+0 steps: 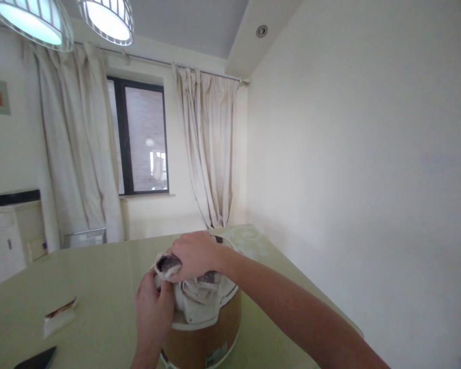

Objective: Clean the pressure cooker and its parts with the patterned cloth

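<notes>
A round container-like object with a brown body (200, 344) and a white top (200, 313) stands on the table in front of me. Over its top, my right hand (197, 256) is closed on a bunched cloth (168, 264), off-white at the edges with dark purplish-grey patches. My left hand (153, 302) is at the near left side, thumb and fingers closed around the cloth's lower left edge. More of the cloth's dark part shows beneath my right palm. My right forearm crosses over the object's right side and hides part of it.
The pale green table (107, 287) extends around the object. At its left lie a small white packet with a brown strip (59, 316) and a dark flat item (37, 359). A wall (361, 154) rises along the right; curtains (211, 143) and a window (146, 138) stand behind.
</notes>
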Demonstrator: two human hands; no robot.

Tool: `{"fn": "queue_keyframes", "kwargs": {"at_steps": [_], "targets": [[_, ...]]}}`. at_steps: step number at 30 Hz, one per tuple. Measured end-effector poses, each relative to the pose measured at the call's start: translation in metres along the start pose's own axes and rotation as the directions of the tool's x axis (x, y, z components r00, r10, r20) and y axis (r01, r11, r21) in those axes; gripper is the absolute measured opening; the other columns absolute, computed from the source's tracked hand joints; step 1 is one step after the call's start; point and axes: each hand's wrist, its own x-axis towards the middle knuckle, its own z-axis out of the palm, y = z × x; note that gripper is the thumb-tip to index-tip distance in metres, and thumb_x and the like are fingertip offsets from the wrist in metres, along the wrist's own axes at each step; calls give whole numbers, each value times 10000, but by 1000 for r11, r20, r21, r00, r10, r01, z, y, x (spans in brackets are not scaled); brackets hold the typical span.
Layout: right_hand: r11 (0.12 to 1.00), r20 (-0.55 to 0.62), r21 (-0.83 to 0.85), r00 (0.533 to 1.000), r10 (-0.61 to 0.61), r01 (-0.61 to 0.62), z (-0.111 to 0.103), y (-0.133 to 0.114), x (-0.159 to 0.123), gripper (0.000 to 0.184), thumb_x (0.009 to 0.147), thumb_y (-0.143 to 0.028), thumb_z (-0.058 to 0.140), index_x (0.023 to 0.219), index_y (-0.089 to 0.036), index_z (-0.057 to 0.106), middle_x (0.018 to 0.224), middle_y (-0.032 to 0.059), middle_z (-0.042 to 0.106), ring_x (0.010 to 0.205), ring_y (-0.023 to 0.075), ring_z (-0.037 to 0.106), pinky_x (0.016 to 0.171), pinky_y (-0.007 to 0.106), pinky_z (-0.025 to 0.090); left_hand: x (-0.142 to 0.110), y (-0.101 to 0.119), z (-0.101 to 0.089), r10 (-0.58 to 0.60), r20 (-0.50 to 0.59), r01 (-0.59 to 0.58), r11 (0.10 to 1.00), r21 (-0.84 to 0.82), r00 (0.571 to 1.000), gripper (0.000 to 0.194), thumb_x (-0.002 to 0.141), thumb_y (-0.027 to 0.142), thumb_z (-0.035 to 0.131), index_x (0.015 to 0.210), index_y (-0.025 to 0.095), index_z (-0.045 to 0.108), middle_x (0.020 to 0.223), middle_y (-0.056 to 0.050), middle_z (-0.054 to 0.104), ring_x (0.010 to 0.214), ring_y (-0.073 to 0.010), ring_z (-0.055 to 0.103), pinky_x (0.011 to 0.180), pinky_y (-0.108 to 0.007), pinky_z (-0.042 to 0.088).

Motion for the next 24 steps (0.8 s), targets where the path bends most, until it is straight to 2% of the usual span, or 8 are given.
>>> {"fn": "queue_keyframes", "kwargs": {"at_steps": [3, 6, 9, 11, 12, 17, 20, 24], "targets": [[962, -98, 271, 995, 2, 25, 8, 23, -27, 390, 789, -492, 801, 1028, -184, 771, 1060, 95, 809, 999, 290, 750, 878, 383, 570, -2, 4, -1, -53, -59, 52, 999, -8, 997, 547, 919, 479, 405, 1258, 90, 587, 1242, -240, 666, 1246, -378, 618, 1100, -551, 489], [766, -165, 641, 966, 201, -50, 23, 63, -81, 212, 795, -282, 752, 977, -174, 766, 969, 43, 808, 903, 220, 746, 859, 333, 578, -4, 5, 0, -30, -98, 28, 999, -24, 995, 435, 916, 438, 386, 1144, 126, 586, 1196, -223, 652, 1239, -378, 588, 1095, -561, 483], [611, -246, 765, 786, 566, -201, 48, 85, -128, 208, 754, -177, 697, 958, -169, 739, 938, 63, 789, 865, 233, 729, 827, 358, 589, -5, 4, 2, -11, -111, 7, 999, -32, 994, 343, 909, 424, 394, 1060, 169, 567, 1174, -209, 652, 1227, -383, 566, 1089, -580, 476], [615, -318, 750, 682, 659, -244, 64, 77, -146, 209, 741, -187, 679, 946, -181, 719, 943, 71, 765, 887, 247, 710, 857, 385, 582, -6, 5, 3, 0, -128, -3, 1000, -26, 992, 325, 920, 418, 385, 1048, 176, 559, 1173, -210, 650, 1232, -383, 556, 1094, -583, 470], [659, -373, 711, 663, 649, -245, 70, 67, -150, 218, 732, -205, 683, 947, -190, 716, 957, 71, 751, 917, 254, 698, 882, 396, 573, -6, 5, 3, 9, -132, -12, 1000, -22, 991, 323, 925, 415, 378, 1045, 176, 558, 1172, -212, 650, 1235, -382, 552, 1099, -582, 466], [900, -592, 403, 704, 394, -165, 72, 6, -140, 580, 635, -278, 780, 1213, -269, 731, 1184, 67, 698, 1110, 292, 621, 1050, 451, 475, -6, 7, 3, 23, -122, -24, 1000, -7, 992, 342, 934, 411, 369, 1060, 168, 573, 1175, -212, 652, 1227, -372, 559, 1100, -573, 468], [913, -517, 329, 763, 387, -241, 51, -3, -118, 594, 672, -342, 815, 1257, -298, 721, 1228, 63, 702, 1137, 291, 608, 1040, 431, 460, -6, 4, 4, 27, -130, -30, 999, -19, 991, 346, 940, 416, 372, 1069, 176, 586, 1169, -192, 649, 1210, -353, 577, 1100, -553, 475], [986, -289, 0, 944, 160, -167, 21, -7, -77, 513, 712, -553, 841, 1113, -248, 748, 1136, 89, 740, 1116, 316, 613, 1007, 451, 453, -6, -5, 6, 35, -128, -39, 999, -29, 991, 322, 950, 418, 376, 1059, 193, 579, 1156, -182, 638, 1200, -356, 582, 1078, -564, 486]]}}
